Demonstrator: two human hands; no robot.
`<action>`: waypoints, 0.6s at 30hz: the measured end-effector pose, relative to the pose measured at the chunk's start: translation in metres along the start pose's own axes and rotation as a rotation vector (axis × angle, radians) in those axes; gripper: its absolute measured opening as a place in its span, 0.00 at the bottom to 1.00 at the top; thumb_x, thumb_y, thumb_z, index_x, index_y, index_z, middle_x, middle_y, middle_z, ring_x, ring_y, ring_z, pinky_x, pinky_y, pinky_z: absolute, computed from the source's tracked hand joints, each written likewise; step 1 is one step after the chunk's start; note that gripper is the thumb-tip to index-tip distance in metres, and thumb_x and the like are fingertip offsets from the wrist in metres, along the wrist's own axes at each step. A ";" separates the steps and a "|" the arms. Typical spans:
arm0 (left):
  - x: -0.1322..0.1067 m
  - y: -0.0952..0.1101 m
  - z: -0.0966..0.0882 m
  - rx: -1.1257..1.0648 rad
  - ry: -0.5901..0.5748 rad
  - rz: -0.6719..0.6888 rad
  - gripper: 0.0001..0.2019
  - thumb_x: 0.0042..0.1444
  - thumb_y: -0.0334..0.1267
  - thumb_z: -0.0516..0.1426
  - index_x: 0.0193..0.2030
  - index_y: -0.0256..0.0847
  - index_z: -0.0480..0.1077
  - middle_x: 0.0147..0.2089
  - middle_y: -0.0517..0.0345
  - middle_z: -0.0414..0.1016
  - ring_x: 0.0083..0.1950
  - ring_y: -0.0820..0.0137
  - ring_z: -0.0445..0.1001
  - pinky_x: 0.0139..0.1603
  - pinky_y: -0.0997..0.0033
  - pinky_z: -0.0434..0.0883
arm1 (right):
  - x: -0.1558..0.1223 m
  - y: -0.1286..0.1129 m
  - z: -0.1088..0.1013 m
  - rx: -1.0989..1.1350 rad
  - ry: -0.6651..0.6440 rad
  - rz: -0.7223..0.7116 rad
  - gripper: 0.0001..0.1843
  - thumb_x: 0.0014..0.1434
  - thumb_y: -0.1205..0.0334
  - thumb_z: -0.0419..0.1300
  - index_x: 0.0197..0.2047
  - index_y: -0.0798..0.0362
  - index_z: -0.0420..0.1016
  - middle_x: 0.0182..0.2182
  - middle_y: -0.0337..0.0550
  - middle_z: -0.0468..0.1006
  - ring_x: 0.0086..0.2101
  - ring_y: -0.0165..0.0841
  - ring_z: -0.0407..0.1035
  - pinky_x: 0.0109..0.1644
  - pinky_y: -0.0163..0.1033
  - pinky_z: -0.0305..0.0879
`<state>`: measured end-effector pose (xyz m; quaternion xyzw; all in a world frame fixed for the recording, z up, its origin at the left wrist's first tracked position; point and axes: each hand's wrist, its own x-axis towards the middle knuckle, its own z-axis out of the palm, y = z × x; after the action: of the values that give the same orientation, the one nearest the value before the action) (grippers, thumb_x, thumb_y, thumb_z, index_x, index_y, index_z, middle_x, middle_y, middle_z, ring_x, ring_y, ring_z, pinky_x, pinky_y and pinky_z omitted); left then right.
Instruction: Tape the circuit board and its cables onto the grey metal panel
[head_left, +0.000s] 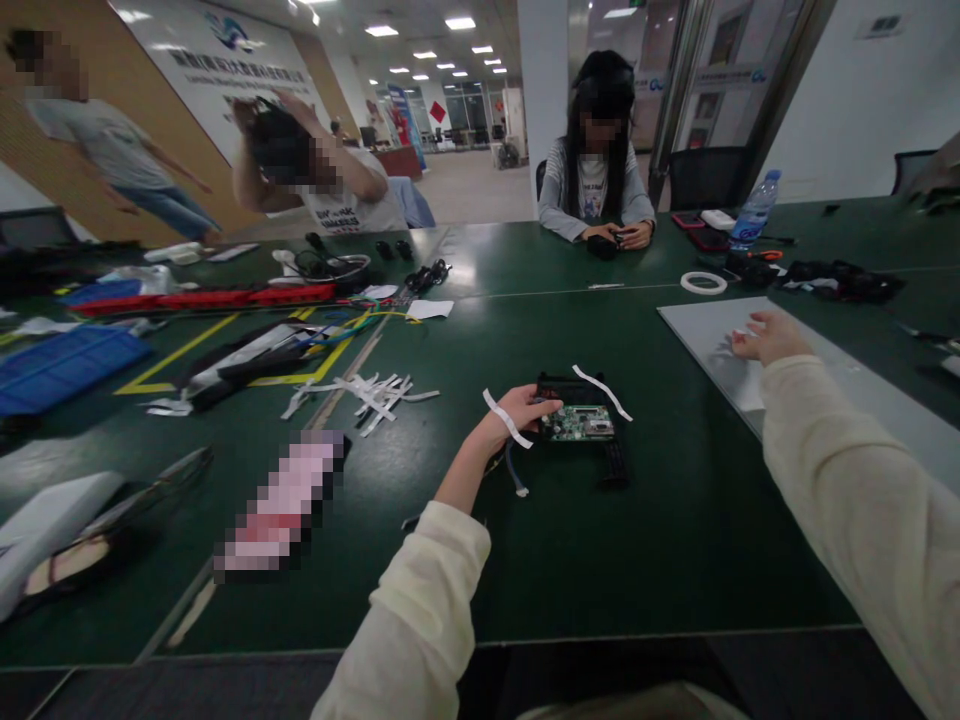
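My left hand (517,412) grips the left side of a black plastic frame, its thumb lying on the edge of the green circuit board (585,425) set in it. A white strip (507,418) lies across the back of this hand, and a second white strip (604,392) sticks up over the frame's right corner. Short wires (516,475) with a pale connector hang below the hand. Out to the right, my right hand (776,338) is above a flat grey panel (705,345), its fingers curled together; what they hold, if anything, is too small to make out.
Loose white strips (379,398) lie in a pile left of the frame, near a pixelated phone-shaped object (285,500). A blue crate (71,365) and wires are further left. Beyond are a white tape ring (703,283), a water bottle (756,210) and a seated person (596,170).
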<state>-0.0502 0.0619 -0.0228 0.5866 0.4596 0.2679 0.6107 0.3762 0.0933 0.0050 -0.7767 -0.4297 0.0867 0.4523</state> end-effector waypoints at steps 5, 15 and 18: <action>0.001 0.000 -0.001 0.055 -0.002 -0.013 0.24 0.45 0.47 0.66 0.46 0.36 0.72 0.39 0.51 0.77 0.33 0.71 0.75 0.29 0.73 0.71 | 0.009 0.008 0.007 0.304 -0.095 0.447 0.18 0.68 0.57 0.48 0.55 0.56 0.67 0.50 0.49 0.70 0.46 0.34 0.68 0.48 0.47 0.68; 0.001 -0.003 -0.001 0.016 0.002 -0.004 0.23 0.44 0.47 0.66 0.45 0.37 0.72 0.38 0.53 0.76 0.32 0.72 0.74 0.29 0.73 0.70 | -0.043 -0.041 0.009 0.808 -0.081 0.376 0.15 0.62 0.63 0.46 0.44 0.54 0.71 0.43 0.45 0.73 0.34 0.23 0.67 0.39 0.33 0.63; 0.002 -0.002 0.000 0.016 0.012 -0.010 0.22 0.45 0.46 0.66 0.45 0.37 0.72 0.38 0.53 0.76 0.31 0.72 0.74 0.29 0.73 0.69 | -0.101 -0.092 0.021 0.943 -0.371 0.240 0.08 0.55 0.63 0.57 0.38 0.53 0.75 0.37 0.40 0.74 0.33 0.24 0.68 0.40 0.33 0.66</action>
<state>-0.0495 0.0635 -0.0249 0.5876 0.4684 0.2645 0.6044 0.2489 0.0514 0.0392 -0.5042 -0.3246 0.4581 0.6561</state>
